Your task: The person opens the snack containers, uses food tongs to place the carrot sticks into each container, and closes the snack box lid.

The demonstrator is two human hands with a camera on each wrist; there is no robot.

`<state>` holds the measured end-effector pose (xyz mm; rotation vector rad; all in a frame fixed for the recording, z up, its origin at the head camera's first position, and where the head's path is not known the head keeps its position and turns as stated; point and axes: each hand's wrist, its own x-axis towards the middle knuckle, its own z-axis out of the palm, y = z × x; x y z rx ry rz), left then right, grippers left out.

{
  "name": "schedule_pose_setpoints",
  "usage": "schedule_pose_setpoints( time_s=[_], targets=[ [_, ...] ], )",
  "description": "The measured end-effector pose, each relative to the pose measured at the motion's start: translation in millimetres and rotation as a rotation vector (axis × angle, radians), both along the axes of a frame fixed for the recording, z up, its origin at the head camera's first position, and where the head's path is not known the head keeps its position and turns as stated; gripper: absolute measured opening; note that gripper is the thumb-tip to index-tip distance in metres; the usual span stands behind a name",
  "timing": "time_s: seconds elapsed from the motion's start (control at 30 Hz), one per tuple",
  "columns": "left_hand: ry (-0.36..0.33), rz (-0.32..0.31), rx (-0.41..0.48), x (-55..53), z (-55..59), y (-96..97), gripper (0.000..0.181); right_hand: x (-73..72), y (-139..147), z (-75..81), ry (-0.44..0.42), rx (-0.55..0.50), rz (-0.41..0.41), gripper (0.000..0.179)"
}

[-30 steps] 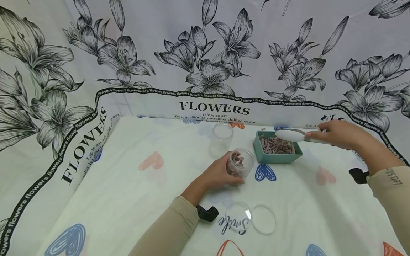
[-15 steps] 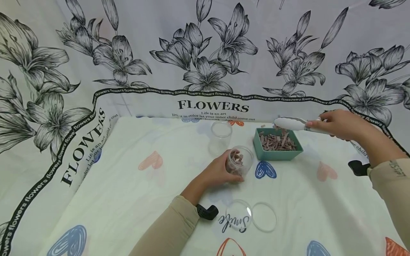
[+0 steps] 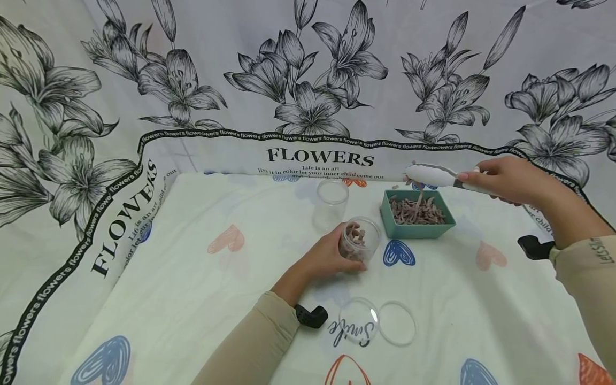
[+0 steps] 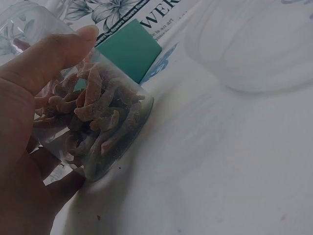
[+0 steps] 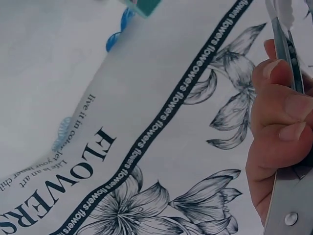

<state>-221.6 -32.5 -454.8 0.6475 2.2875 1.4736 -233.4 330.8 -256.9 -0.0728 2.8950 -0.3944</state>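
Above strip pile [image 3: 415, 215] in green box [image 3: 418, 232], tongs [image 3: 430, 175] carry a few strips, 1 dangling. IMO best: firm but light squeeze, shed loose strips over box 1st, clear cup [image 3: 368, 251] held close. R grip [image 3: 515, 181]: fingers closed round tongs; tip gap, can't tell. L grip [image 3: 331, 251]: thumb + fingers curled round cup, part-filled w/ strips, just beside box. Brace it, don't crush.

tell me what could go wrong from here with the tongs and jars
Strips poke out of the tongs and might drop onto the cloth.

The left hand holds its jar close to the other jar, and could perhaps knock that over.
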Motion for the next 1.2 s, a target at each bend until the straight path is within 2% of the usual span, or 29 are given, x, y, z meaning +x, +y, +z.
schedule_pose_setpoints(
  time_s=[0.23,0.37,0.47,0.67,0.93,1.07,1.2],
  targets=[
    [-0.003,-0.004,-0.004,-1.3,1.5,-0.6,0.090,11.4,-21.0,3.8,0.016,-0.111,-0.015,0.053],
    [0.001,-0.005,-0.003,-2.1,2.2,-0.7,0.091,22.2,-42.3,-2.3,0.070,-0.153,0.014,0.044],
    [0.001,-0.008,0.000,-2.5,1.9,-0.7,0.091,31.8,-60.3,-12.6,0.120,-0.156,0.055,0.039],
    [0.001,-0.014,-0.001,-3.3,-0.2,0.0,0.094,53.7,-84.1,-40.8,0.200,-0.125,0.075,0.037],
    [-0.012,-0.016,0.009,-3.4,-0.9,1.4,0.096,77.4,-86.7,-75.6,0.349,0.020,0.106,0.048],
    [-0.020,-0.016,0.024,-3.4,-0.9,1.0,0.097,83.7,-85.3,-83.4,0.356,0.030,0.122,0.049],
    [-0.024,-0.020,0.034,-3.9,-1.6,0.6,0.094,85.7,-85.2,-81.0,0.320,0.038,0.130,0.053]
  ],
)
